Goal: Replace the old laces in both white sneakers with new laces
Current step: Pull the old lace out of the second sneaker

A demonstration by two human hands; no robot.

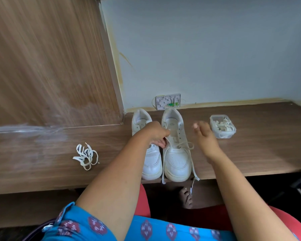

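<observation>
The right sneaker (175,150) keeps a half-loosened lace (184,146); beside it the left sneaker (150,153) looks bare, its pulled lace (86,156) farther left. Left hand (156,134) grips the tongue area; right hand (204,134) hovers, fingers relaxed. New laces wait in the tub (222,126).

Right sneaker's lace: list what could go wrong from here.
1. The right sneaker stands at the desk's front edge and its loose lace hangs over it; a tug could pull the shoe off.
2. The left hand holds only the shoe's inner side while the right hand hovers open, so the shoe may twist.
3. The removed lace lies loose and could be mistaken for a new one.
</observation>
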